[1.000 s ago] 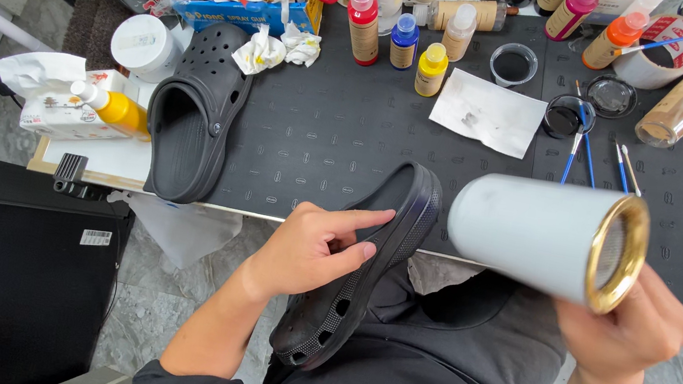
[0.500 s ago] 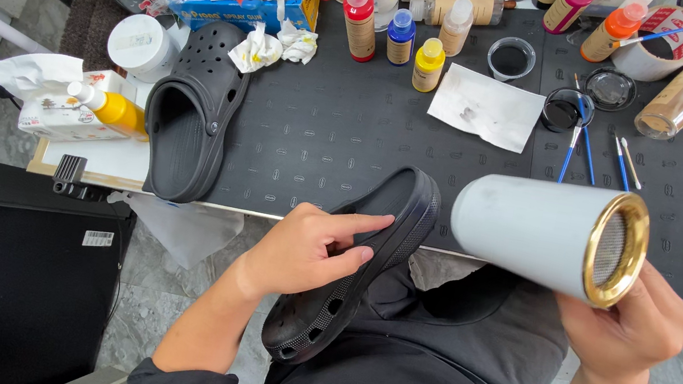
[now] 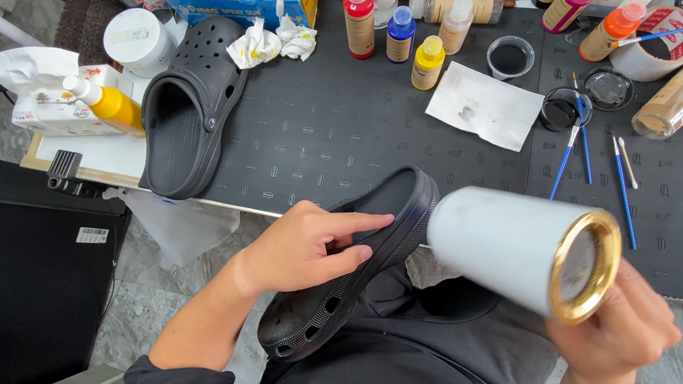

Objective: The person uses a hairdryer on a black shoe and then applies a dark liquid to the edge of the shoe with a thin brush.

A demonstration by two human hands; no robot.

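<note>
My left hand (image 3: 305,246) grips a black perforated clog (image 3: 373,224) by its side, holding it tilted over my lap at the table's front edge. In my right hand (image 3: 621,332) is a white cylindrical hair dryer (image 3: 515,247) with a gold mesh rim at its back end; its front points at the clog's heel end. A second black clog (image 3: 190,109) lies sole down on the dark mat (image 3: 332,136), at the left.
Paint bottles (image 3: 390,31) in red, blue and yellow stand at the back. A white paper (image 3: 483,105), small black paint cups (image 3: 565,109) and blue-handled brushes (image 3: 576,152) lie at the right. A tissue box (image 3: 43,113) and yellow spray bottle (image 3: 109,105) sit far left.
The clog in my left hand has tilted slightly and the dryer has stayed aimed at it. My head has shifted a little; nothing on the table moved.
</note>
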